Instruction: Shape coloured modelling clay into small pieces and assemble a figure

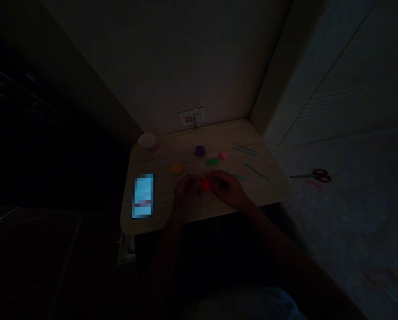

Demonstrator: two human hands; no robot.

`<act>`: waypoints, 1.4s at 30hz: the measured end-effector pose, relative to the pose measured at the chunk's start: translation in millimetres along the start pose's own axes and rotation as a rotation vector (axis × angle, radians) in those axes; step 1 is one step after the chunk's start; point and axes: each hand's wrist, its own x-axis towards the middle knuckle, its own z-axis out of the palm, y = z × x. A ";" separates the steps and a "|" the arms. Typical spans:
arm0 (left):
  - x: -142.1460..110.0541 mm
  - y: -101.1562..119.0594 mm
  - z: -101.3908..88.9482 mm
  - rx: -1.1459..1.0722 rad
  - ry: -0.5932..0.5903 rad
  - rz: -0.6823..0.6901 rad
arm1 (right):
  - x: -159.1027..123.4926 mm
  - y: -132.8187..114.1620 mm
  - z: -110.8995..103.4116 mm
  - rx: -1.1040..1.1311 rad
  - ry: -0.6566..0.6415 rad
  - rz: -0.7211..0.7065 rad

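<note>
Between my two hands is a small red lump (pixel 205 184), perhaps modelling clay, held just above the wooden table (pixel 165 209). My left hand (pixel 187 190) curls in from the left with its fingers against the lump. From the right, my right hand (pixel 228 189) pinches the other side of it. Beyond the hands lie a green piece (pixel 212 162), a pink ball (pixel 223 156), a dark purple piece (pixel 200 151) and an orange piece (pixel 176 168). A thin blue stick (pixel 235 175) lies partly behind my right hand. Dim light hides finger detail.
A lit phone (pixel 143 195) lies at the table's left, with a cup (pixel 148 141) behind it. More thin blue sticks (pixel 257 172) are on the right. A wall socket (pixel 192 117) holds a plug. Scissors (pixel 314 176) rest on the pale surface to the right.
</note>
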 end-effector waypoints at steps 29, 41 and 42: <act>-5.3 -3.5 -4.7 0.245 -0.095 0.311 | 2.1 5.5 1.5 0.021 -0.010 0.172; -19.8 -2.9 10.8 0.539 0.177 0.288 | 2.1 3.7 7.4 -0.200 -0.021 0.084; -22.1 -3.0 12.7 0.531 0.171 0.295 | 0.9 3.3 8.0 -0.212 -0.018 0.077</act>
